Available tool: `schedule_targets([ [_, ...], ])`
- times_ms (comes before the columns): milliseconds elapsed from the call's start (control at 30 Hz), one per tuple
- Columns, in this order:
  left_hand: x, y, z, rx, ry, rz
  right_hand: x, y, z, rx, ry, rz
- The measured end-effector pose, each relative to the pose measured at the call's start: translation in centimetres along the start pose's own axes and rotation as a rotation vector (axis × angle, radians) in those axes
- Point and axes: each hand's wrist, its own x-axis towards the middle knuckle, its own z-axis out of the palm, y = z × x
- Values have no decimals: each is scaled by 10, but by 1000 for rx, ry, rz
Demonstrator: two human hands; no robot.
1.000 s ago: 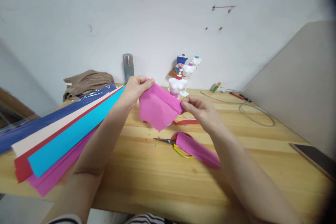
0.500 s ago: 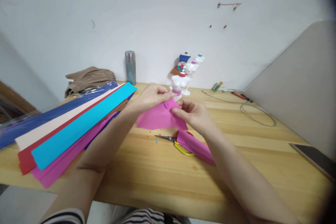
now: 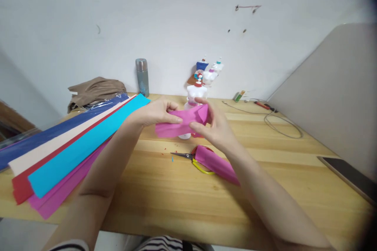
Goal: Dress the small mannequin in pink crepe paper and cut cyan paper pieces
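Note:
A piece of pink crepe paper (image 3: pixel 179 125) is held up between my two hands, in front of a small white dress form (image 3: pixel 196 91) with a red neck band. My left hand (image 3: pixel 160 112) pinches the paper's left part, thumb on the near side. My right hand (image 3: pixel 213 123) grips the right end, where the paper folds over into a point. The paper hides the lower part of the form. Below, scissors (image 3: pixel 191 158) with a yellow and a red handle lie under a second pink paper piece (image 3: pixel 216 163).
Long coloured paper strips (image 3: pixel 85 141) fan out at the left, with brown cloth (image 3: pixel 97 90) and a thermos (image 3: pixel 142 77) behind. More small dress forms (image 3: pixel 209 76) stand at the back. A cable (image 3: pixel 284 125) and a phone (image 3: pixel 347 174) lie at the right.
The pink paper has been raised and turned from hanging down to stretched sideways. My hands have moved apart, the left one leftward. The camera view has shifted slightly.

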Motion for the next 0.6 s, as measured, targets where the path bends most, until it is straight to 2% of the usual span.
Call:
schedule_targets([
  [100,-1,8,4,47,-24,10,-4,-3,0,-96,116,16],
  [167,-5,10,0,59,5,-8,-4,-5,-6,-26,115,31],
  [367,-15,0,-26,-2,205,6,2,-11,-29,138,63,69],
  [467,-14,-8,-34,-56,299,34,3,-11,-30,183,59,78],
  [600,-9,-15,-39,-185,376,72,5,-4,-24,273,140,73],
])
